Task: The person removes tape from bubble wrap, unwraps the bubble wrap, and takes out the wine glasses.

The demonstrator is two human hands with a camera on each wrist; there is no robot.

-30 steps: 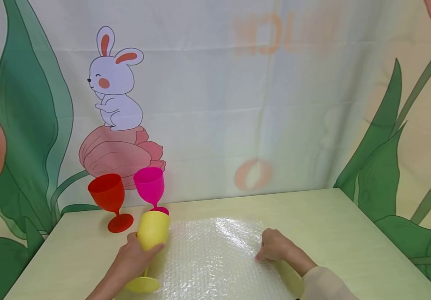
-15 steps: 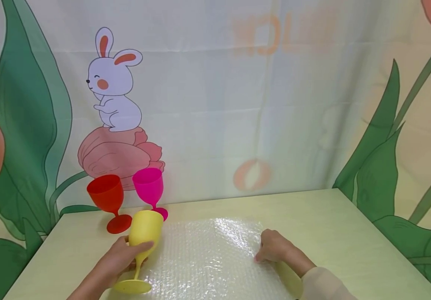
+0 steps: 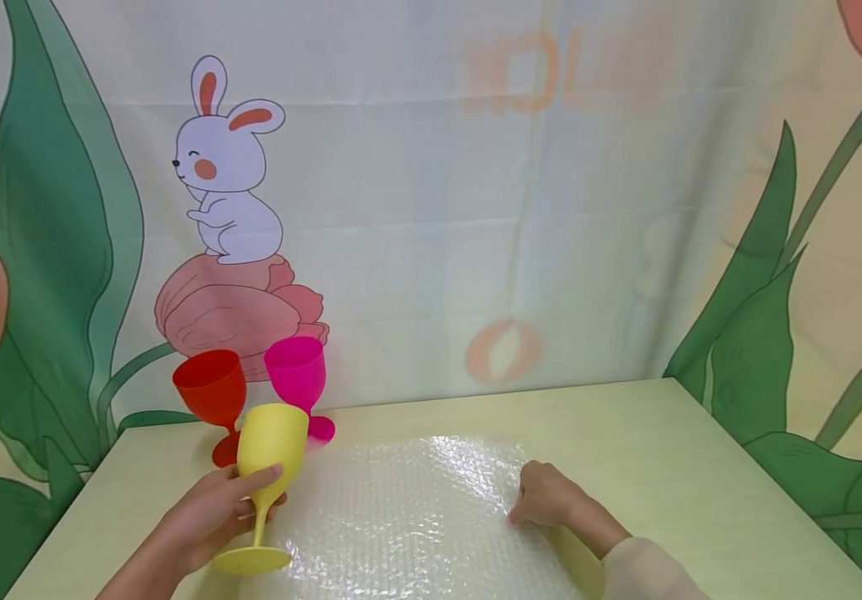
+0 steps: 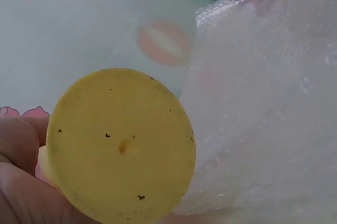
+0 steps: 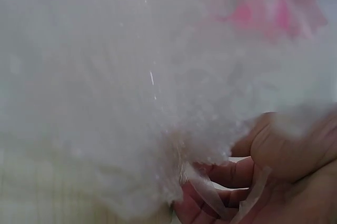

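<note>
My left hand [image 3: 202,517] grips a yellow plastic goblet [image 3: 275,437] around the lower bowl and upper stem, thumb across its front. The goblet leans slightly and overlaps the left side of a clear bubble wrap sheet [image 3: 408,517]. In the left wrist view the round underside of its foot [image 4: 121,145] faces the camera, marked with small dark specks. At the sheet's right edge, my right hand [image 3: 547,493] pinches the film between thumb and fingers. Seen from the right wrist, the bubble wrap [image 5: 121,87] bunches into those fingers.
A red goblet [image 3: 212,387] and a pink goblet [image 3: 299,372] stand upright at the table's back left, the red one's foot partly hidden by the yellow goblet. Behind the pale table [image 3: 664,467] hangs a curtain [image 3: 401,208] printed with a rabbit and tulips.
My left hand has carried the yellow goblet leftward and a little up, shifting its grip lower toward the stem. My right hand keeps its place on the bubble wrap.
</note>
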